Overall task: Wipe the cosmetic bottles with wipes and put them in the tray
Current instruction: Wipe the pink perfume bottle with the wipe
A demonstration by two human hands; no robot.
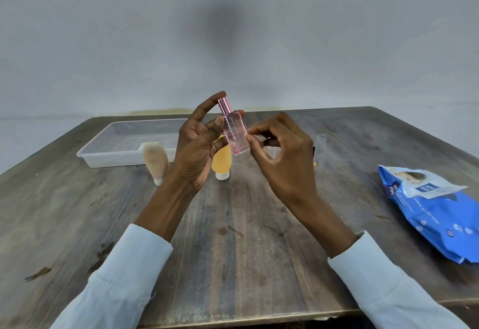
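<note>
Head view: a pink glass spray bottle point(234, 131) with a metallic pink cap is held upright above the middle of the surface point(233, 238). It is gripped by the left hand point(199, 144), with the index finger arched over the cap and the thumb pressed against the near face of the glass. A small folded wipe point(259, 137) is pinched in the curled fingers of the right hand point(282, 152) and pressed against the bottle's right edge.

The hold is judged to be a light one, made at the top and one side only. If the glass is wet from the wipe, it could be pushed out of the left hand by the rubbing pressure and dropped. Directly below and behind it stand an orange tube point(221, 161) and a beige tube point(156, 161), each inverted on its white cap; either could be toppled by a falling bottle or a lowered wrist. The cap could also be loosened if it is rubbed hard.

The clear plastic tray point(121, 144) lies at the far left with nothing visible inside, so no bottle is judged to have been placed yet. The beige tube stands just in front of its near wall and could be knocked when the bottle is carried across. The blue wipes packet point(438, 212) lies at the right edge of the surface, partly overhanging as far as can be told, and could be nudged off.
</note>
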